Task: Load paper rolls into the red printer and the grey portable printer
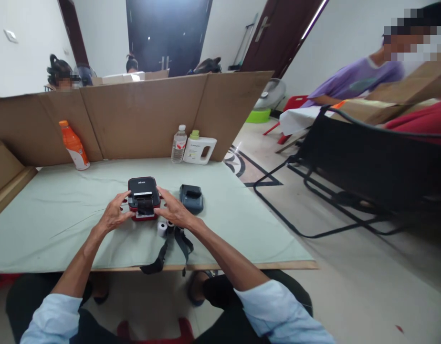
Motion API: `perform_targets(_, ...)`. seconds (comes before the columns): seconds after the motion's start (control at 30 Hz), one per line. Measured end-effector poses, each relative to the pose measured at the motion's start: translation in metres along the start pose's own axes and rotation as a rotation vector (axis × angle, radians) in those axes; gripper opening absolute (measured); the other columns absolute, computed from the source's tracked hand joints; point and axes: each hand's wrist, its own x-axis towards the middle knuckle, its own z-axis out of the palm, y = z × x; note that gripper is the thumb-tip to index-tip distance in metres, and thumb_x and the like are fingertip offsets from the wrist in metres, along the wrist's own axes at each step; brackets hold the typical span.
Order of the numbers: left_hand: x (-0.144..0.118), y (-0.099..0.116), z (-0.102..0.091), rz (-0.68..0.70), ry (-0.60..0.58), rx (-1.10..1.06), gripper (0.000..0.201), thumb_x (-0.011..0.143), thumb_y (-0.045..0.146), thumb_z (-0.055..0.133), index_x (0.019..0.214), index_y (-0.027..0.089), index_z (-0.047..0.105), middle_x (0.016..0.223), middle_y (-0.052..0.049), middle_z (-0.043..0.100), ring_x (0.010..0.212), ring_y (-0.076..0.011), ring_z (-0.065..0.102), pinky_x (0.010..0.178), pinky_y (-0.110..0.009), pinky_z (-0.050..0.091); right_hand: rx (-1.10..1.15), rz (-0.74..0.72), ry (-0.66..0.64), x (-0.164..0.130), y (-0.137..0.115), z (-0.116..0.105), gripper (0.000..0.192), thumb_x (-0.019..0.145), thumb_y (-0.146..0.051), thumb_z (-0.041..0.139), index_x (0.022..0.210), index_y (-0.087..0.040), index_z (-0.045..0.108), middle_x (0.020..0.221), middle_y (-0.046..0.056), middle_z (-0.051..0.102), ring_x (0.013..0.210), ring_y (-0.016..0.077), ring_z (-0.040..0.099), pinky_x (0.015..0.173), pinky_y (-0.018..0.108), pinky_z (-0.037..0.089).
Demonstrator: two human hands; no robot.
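A boxy device (143, 197) is resting on the worktop (249, 239); its black top (142, 183) is facing up; red is showing below.

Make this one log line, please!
left hand: holds left side of black-and-red device | right hand: holds its right side | nearby: dark device, white roll | behind: orange bottle

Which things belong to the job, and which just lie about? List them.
Job: black device, left hand and right hand on it; perhaps white roll, dark strips, grey device.
Apparently lying about: orange bottle, clear bottle, white jug.
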Motion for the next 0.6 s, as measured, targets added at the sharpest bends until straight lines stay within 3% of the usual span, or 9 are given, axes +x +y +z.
perform_targets(0.13, -0.003, 0.005, -0.005, 0.123, 0.026, 0.176, 0.055, 0.083, 0.028, 0.077, 0.136, 0.023, 0.063, 0.138, -0.012, 0.066, 0.120, -0.0291, 0.067, 0.091, -0.044, 0.064, -0.125, -0.076, 0.047, 0.003, 0.015, 0.007, 0.077, 0.088, -0.028, 0.070, 0.160, -0.020, 0.043, 0.165, 0.018, 0.041, 0.155, 0.0335, 0.037, 0.125, 0.057, 0.035)
perform_targets(0.3, -0.007, 0.004, 0.001, 0.193, 0.121, 0.244, 0.046, 0.088, 0.032, 0.076, 0.132, 0.023, 0.065, 0.132, -0.012, 0.070, 0.123, -0.0287, 0.068, 0.107, -0.049, 0.058, -0.154, -0.081, 0.081, 0.004, 0.022, 0.013, 0.074, 0.087, -0.028, 0.071, 0.157, -0.018, 0.048, 0.163, 0.019, 0.044, 0.154, 0.0331, 0.038, 0.126, 0.055, 0.034)
perform_targets(0.5, -0.010, 0.006, 0.008, 0.158, 0.189, 0.243, 0.045, 0.089, 0.038, 0.076, 0.130, 0.023, 0.066, 0.131, -0.013, 0.072, 0.117, -0.0300, 0.071, 0.107, -0.051, 0.058, -0.067, -0.040, 0.080, 0.001, 0.007, 0.014, 0.089, 0.086, -0.024, 0.068, 0.165, -0.023, 0.029, 0.155, 0.016, 0.052, 0.139, 0.0322, 0.054, 0.117, 0.053, 0.045)
perform_targets(0.6, -0.010, 0.010, 0.008, 0.126, 0.192, 0.217, 0.044, 0.089, 0.038, 0.076, 0.129, 0.024, 0.067, 0.131, -0.012, 0.072, 0.116, -0.0305, 0.071, 0.106, -0.052, 0.058, -0.090, -0.018, 0.068, 0.000, 0.006, 0.014, 0.091, 0.087, -0.025, 0.067, 0.166, -0.024, 0.024, 0.158, 0.016, 0.048, 0.143, 0.0326, 0.051, 0.118, 0.053, 0.043)
